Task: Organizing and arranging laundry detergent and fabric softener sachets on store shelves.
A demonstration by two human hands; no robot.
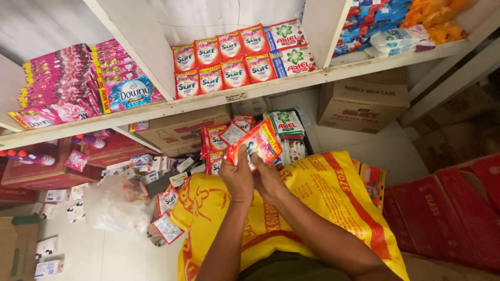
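Hands [255,179] raised together, pinching red sachets [255,144]

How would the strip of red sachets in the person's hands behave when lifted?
The red sachet strip is thin and bends between the left hand and right hand, so probably floppy. Small flat packets suggest it is light. Its glossy film may be slippery.

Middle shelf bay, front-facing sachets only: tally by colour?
Red sachets: 8
Green-and-white sachets: 2
Total: 10
Not counted: the red sachet pack held by the left hand and right hand; anything stacked behind the front faces is hidden.
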